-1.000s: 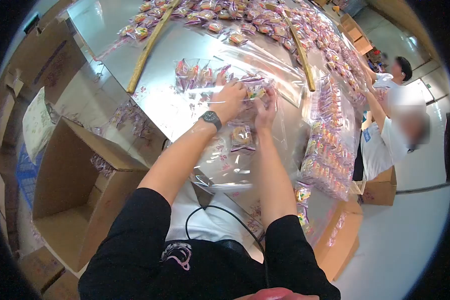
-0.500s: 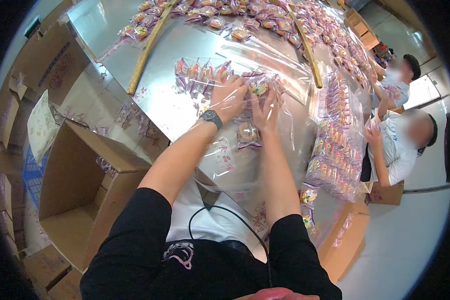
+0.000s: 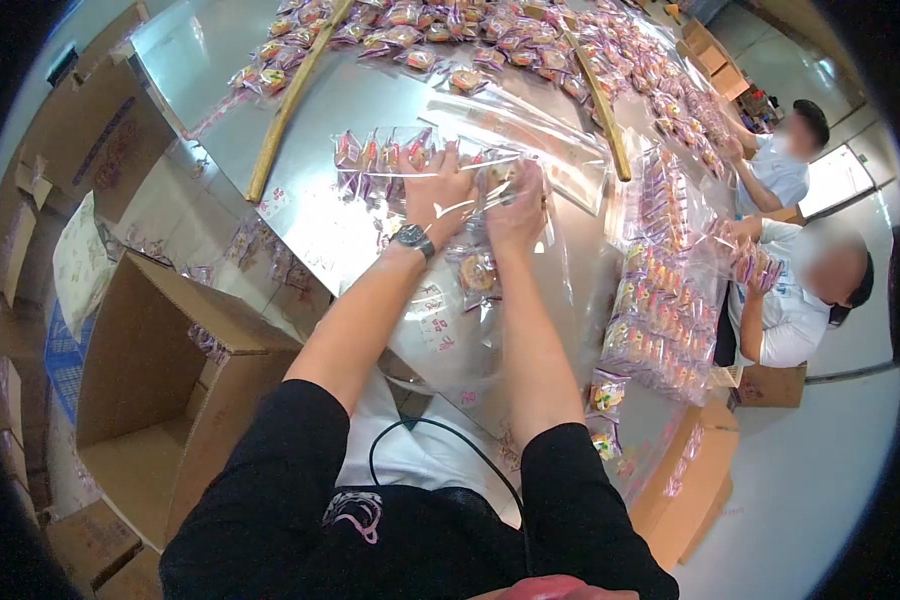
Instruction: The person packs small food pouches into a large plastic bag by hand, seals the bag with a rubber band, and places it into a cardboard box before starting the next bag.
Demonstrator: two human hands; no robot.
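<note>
A clear plastic bag point(image 3: 440, 330) lies on the metal table and spreads over both my hands. Inside it, a row of individually wrapped pastries point(image 3: 368, 160) stands on edge. My left hand point(image 3: 438, 198) is closed over the right part of this row, its fingers bent over the packets. Beside it, my right hand point(image 3: 517, 208) grips a wrapped pastry point(image 3: 497, 178) at the row's right end; its fingers partly cover the packet. Nearer to me, between my forearms, a single wrapped pastry point(image 3: 478, 271) lies flat.
Loose wrapped pastries point(image 3: 510, 45) are heaped at the back, near two wooden strips point(image 3: 295, 105) point(image 3: 600, 100). Flat plastic bags point(image 3: 530, 130) lie beyond my hands. Filled packs point(image 3: 655, 290) stand right. An open carton point(image 3: 160, 390) is at left. Two co-workers point(image 3: 795, 290) handle packets at right.
Both hands have shifted slightly left. The pastry in my right hand, its face visible before, is now turned and mostly covered, close against the row.
</note>
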